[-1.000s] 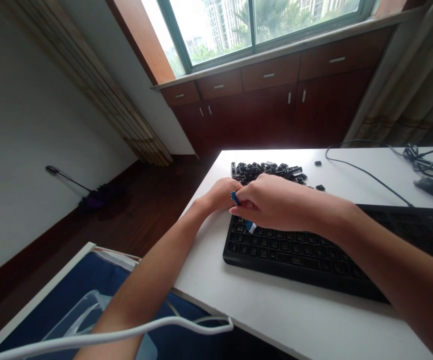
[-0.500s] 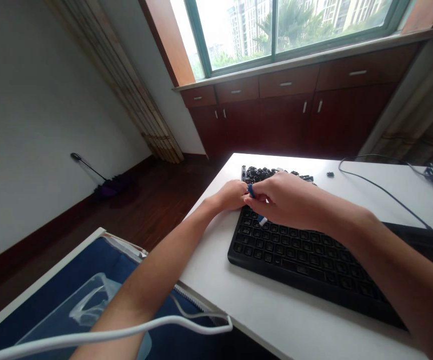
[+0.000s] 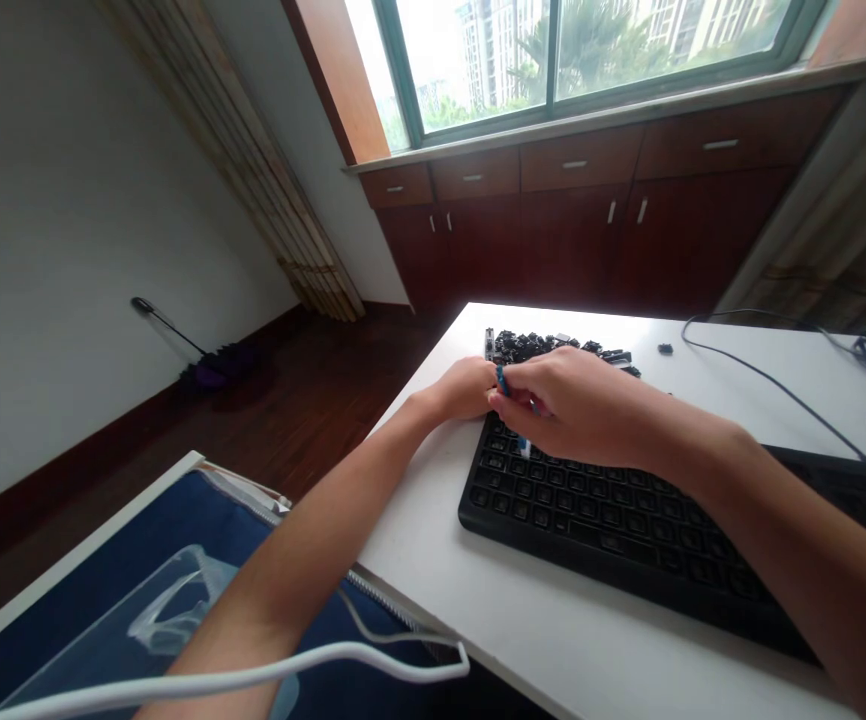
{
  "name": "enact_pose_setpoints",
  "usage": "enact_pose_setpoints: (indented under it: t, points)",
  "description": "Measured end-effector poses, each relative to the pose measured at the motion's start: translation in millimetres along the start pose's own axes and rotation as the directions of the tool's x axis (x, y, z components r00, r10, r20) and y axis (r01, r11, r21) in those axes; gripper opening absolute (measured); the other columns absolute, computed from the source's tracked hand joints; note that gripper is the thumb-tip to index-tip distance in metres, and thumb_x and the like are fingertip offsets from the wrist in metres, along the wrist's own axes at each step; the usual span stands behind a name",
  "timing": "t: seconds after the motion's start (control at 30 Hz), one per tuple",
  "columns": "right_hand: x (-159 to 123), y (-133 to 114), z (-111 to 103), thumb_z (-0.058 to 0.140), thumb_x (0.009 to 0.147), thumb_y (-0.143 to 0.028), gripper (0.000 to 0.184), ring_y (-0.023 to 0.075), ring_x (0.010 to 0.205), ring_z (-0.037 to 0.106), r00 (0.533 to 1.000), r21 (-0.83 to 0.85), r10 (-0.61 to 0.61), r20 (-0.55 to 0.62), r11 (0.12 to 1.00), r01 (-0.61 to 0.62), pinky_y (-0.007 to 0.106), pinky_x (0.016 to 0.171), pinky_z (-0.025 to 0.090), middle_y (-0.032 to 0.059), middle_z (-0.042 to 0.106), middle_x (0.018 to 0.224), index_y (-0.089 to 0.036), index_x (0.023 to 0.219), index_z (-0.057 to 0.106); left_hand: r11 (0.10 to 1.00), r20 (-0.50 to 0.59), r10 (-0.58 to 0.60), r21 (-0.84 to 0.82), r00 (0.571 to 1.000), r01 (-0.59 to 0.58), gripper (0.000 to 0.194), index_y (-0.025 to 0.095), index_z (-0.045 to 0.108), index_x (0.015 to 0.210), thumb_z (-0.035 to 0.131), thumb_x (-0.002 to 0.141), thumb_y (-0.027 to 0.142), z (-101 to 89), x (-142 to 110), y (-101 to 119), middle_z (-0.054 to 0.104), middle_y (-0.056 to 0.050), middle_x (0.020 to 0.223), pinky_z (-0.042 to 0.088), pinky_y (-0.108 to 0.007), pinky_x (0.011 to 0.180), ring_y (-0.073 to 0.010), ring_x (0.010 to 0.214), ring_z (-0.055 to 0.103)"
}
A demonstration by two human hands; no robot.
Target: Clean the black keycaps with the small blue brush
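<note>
My right hand (image 3: 560, 400) pinches a slim blue tool with a white end, which looks like a small cleaning brush (image 3: 525, 446). Its white end points down over the upper left keys of a black keyboard (image 3: 583, 520), and my fingers hide its middle. At the keyboard's far left corner is my left hand (image 3: 467, 388), with curled fingers gripping the edge; its fingertips are mostly hidden. The two hands almost touch. Just behind them lies a pile of small black keycaps (image 3: 527, 345), partly covered by my right hand.
A single keycap (image 3: 665, 349) lies apart on the white table (image 3: 418, 560). The keyboard's cable (image 3: 770, 378) runs to a tangled bundle at the right. Below the table's left edge are a blue zipped fabric (image 3: 200, 510) and a white tube (image 3: 253, 680) crossing the foreground.
The brush has tilted a little in my right hand, its white end now more upright over the keys. My left hand stays at the corner. The view has shifted slightly.
</note>
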State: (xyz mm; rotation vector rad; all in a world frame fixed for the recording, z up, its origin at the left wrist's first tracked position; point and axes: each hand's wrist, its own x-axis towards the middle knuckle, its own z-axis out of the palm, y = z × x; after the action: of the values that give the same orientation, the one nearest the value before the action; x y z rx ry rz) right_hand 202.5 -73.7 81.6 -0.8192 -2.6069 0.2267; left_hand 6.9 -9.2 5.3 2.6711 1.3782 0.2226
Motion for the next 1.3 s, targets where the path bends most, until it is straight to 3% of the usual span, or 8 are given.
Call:
enact_pose_setpoints:
  t: [0.23,0.4,0.53,0.7,0.83,0.97,1.13,1.3]
  points:
    - [2.6,-5.7,1.9,0.046,0.096,-0.033,0.031,0.0120,0.065,0.056,0.997,0.239,-0.047,0.063,0.971,0.030,0.025,0.061,0.035,0.0046,0.066,0.073,-0.016,0.083,0.068,0.997,0.064,0.073,0.011,0.995,-0.073,0.021,0.011,0.069,0.060,0.065,0.072,0.028,6.1,6.5,-12.6,0.058,-0.001,0.055,0.026,-0.026,0.055,-0.0096,0.052,0.040]
    - [0.6,-7.8,-9.9,0.042,0.096,-0.033,0.034,0.0129,0.061,0.055,0.999,0.136,0.019,0.038,0.990,-0.024,0.027,0.056,0.032,0.0054,0.066,0.071,-0.015,0.080,0.065,0.996,0.031,0.085,0.033,0.996,-0.086,0.018,0.011,0.066,0.057,0.065,0.069,0.024,4.2,4.2,-12.5,0.056,-0.001,0.055,0.023,-0.026,0.054,-0.0093,0.052,0.034]
    - [-0.9,-7.5,-4.3,0.042,0.094,-0.029,0.031,0.0142,0.062,0.057,0.997,0.027,0.004,0.076,1.000,-0.006,0.028,0.058,0.033,0.0067,0.066,0.074,-0.015,0.074,0.061,0.996,0.026,0.090,-0.008,0.996,-0.089,0.023,0.013,0.066,0.057,0.061,0.076,0.026,2.9,3.1,-9.2,0.056,0.000,0.055,0.023,-0.025,0.055,-0.0090,0.052,0.036]
    - [2.9,-12.3,3.1,0.043,0.096,-0.037,0.035,0.0147,0.067,0.057,0.994,0.155,-0.027,0.104,0.988,0.011,0.027,0.066,0.038,0.0053,0.065,0.071,-0.015,0.079,0.066,1.000,-0.020,0.027,0.012,0.999,-0.027,0.049,0.012,0.063,0.053,0.042,0.092,0.034,9.4,7.5,-13.6,0.044,0.001,0.048,0.020,-0.026,0.055,-0.0086,0.051,0.028]
    - [2.1,-14.7,-6.6,0.042,0.097,-0.039,0.037,0.0139,0.070,0.056,0.998,0.199,-0.026,0.050,0.980,0.015,0.026,0.064,0.037,0.0051,0.066,0.074,-0.015,0.083,0.067,0.999,0.069,0.052,-0.017,0.996,-0.051,0.022,0.012,0.066,0.054,0.072,0.066,0.030,9.0,7.8,-17.0,0.048,0.002,0.051,0.019,-0.026,0.054,-0.0083,0.052,0.032]
    - [-2.8,-12.6,-18.3,0.043,0.095,-0.040,0.039,0.0109,0.059,0.050,0.999,0.136,0.003,0.036,0.991,-0.008,0.025,0.057,0.033,0.0024,0.062,0.065,-0.016,0.072,0.062,0.998,0.036,0.010,-0.058,0.999,-0.008,0.018,0.011,0.066,0.056,0.068,0.067,0.025,-0.7,2.0,-8.5,0.045,0.003,0.050,0.021,-0.025,0.053,-0.0075,0.053,0.030]
    - [-8.0,-15.1,-21.9,0.042,0.093,-0.031,0.033,0.0119,0.061,0.054,0.997,0.052,0.004,0.080,0.999,-0.008,0.025,0.058,0.033,0.0039,0.065,0.069,-0.016,0.070,0.060,0.996,0.015,0.010,-0.089,1.000,-0.009,0.041,0.010,0.058,0.050,0.055,0.083,0.034,-8.4,-3.2,3.9,0.034,0.003,0.048,0.020,-0.024,0.053,-0.0070,0.053,0.024]
    - [-5.6,-20.4,-13.9,0.047,0.092,-0.035,0.033,0.0118,0.057,0.052,0.989,0.112,-0.001,0.148,0.994,-0.016,0.026,0.058,0.036,0.0024,0.063,0.064,-0.017,0.068,0.060,0.990,-0.040,-0.014,-0.139,0.999,0.008,0.061,0.011,0.056,0.048,0.035,0.095,0.044,3.1,-0.2,-2.7,0.033,0.003,0.045,0.020,-0.027,0.053,-0.0081,0.051,0.021]
